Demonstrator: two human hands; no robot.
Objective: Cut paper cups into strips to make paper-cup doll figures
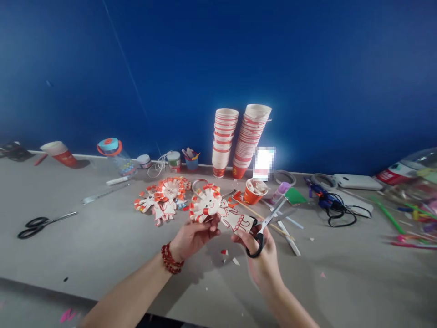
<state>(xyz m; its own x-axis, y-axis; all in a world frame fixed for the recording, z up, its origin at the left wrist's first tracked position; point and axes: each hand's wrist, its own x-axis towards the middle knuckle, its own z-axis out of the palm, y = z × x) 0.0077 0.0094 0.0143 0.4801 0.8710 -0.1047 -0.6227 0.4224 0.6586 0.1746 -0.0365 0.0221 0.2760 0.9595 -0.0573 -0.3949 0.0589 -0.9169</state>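
A paper doll (232, 218) with a smiling face, a fringe of curled red-and-white strips and a drawn dress is held above the table. My left hand (196, 237) pinches it below the head. In my right hand (261, 250) are black-handled scissors (268, 221), my thumb through a loop and the spread blades pointing up and away. The fingers of that hand also touch the doll's lower end. Similar paper dolls (169, 200) lie in a group just beyond my left hand. Small paper scraps (235, 261) are scattered below the held doll.
Two tall stacks of paper cups (223, 141) stand against the blue wall. A red cup holding scraps (255, 193) is in front of them. Other scissors (43, 223) lie far left, near a water bottle (118, 157). A glue gun (326, 198) with its cord lies right.
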